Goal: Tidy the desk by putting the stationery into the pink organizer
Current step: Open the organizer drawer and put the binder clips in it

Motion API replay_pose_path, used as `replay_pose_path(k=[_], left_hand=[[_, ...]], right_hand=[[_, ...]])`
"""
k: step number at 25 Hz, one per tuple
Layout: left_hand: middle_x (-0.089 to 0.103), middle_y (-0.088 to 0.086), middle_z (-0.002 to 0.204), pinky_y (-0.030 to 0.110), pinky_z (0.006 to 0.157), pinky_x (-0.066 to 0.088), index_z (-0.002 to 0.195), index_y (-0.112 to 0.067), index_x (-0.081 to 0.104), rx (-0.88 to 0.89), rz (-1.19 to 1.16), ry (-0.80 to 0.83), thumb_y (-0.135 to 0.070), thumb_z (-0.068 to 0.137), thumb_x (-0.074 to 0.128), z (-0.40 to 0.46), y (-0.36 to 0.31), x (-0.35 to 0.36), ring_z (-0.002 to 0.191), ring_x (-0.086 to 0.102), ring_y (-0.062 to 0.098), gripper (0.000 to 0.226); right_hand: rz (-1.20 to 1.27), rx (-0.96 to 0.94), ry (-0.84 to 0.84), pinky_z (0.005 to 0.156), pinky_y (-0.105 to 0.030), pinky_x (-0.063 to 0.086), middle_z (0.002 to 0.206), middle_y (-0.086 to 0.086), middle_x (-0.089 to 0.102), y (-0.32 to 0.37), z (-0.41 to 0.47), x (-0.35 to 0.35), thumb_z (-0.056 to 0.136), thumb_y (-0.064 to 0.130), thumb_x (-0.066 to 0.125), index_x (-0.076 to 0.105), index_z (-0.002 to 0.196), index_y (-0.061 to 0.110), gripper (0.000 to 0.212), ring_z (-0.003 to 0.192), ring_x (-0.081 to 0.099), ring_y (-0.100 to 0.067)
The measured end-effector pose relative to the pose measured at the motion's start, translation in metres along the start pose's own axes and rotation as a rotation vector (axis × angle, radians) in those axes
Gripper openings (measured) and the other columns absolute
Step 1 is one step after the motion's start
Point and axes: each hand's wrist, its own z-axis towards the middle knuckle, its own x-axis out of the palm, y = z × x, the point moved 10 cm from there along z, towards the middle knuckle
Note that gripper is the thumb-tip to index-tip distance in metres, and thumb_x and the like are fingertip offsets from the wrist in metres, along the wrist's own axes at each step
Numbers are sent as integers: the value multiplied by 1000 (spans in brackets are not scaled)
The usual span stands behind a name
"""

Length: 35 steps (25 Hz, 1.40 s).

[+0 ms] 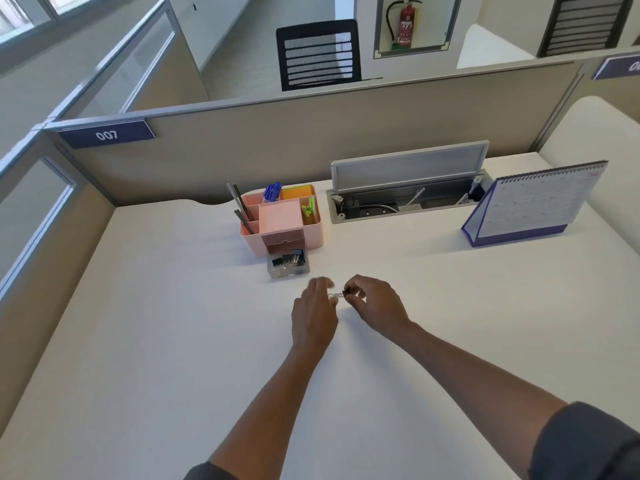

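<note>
The pink organizer (313, 233) stands at the back middle of the white desk. It holds rulers (240, 206), blue pens (272, 192) and green clips (307, 210). Its clear drawer (288, 265) is pulled out in front, with several black binder clips inside. Just in front of the drawer, my right hand (375, 301) pinches a small black binder clip (345, 293) by its body. My left hand (313, 315) touches the clip's silver handles with its fingertips.
An open cable tray (405, 195) with a raised lid is set into the desk right of the organizer. A blue desk calendar (535, 206) stands at the right. Beige partitions fence the desk at the back and left.
</note>
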Motion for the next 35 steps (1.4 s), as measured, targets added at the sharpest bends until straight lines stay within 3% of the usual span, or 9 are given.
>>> replay_pose_path(k=[3, 7, 12, 16, 24, 35], left_hand=[[34, 6, 150, 37, 94, 46, 139, -19, 35, -75, 154, -40, -15, 80, 77, 17, 41, -17, 126, 45, 27, 72], [13, 8, 160, 42, 105, 39, 149, -21, 19, -94, 306, 91, -20, 78, 78, 38, 89, -12, 137, 29, 30, 92], [11, 8, 161, 43, 108, 36, 151, -18, 14, -41, 323, 179, -22, 80, 76, 47, 104, 1, 140, 24, 31, 95], [17, 10, 159, 40, 108, 37, 151, -15, 16, -27, 289, 154, -17, 79, 76, 48, 106, 4, 141, 26, 30, 94], [8, 9, 162, 40, 114, 28, 154, -15, 6, -27, 243, 181, -19, 82, 77, 52, 110, 9, 147, 15, 30, 101], [1, 6, 164, 39, 115, 26, 155, -17, 2, -28, 238, 242, -27, 84, 75, 52, 110, 5, 150, 7, 28, 102]], right_hand=[[-10, 1, -79, 71, -31, 48, 87, 21, 64, 25, 30, 4, 89, 29, 66, 63, 94, 32, 7, 86, 56, -6], [-77, -12, -172, 66, -27, 38, 94, 11, 64, 55, 68, 9, 89, 29, 68, 66, 98, 25, 11, 89, 50, -11], [-204, -17, -139, 68, -24, 38, 104, 5, 68, 81, 108, 28, 90, 29, 68, 65, 101, 21, 14, 89, 49, -11], [-282, 15, -99, 59, -20, 32, 98, 3, 69, 87, 128, 43, 89, 26, 70, 65, 95, 21, 9, 85, 51, -12], [-459, -8, -73, 66, -24, 39, 100, 1, 68, 90, 141, 59, 90, 26, 69, 64, 98, 21, 11, 87, 55, -16], [-350, 48, -48, 67, -20, 40, 94, 3, 70, 85, 139, 64, 89, 27, 70, 63, 93, 23, 9, 78, 59, -13]])
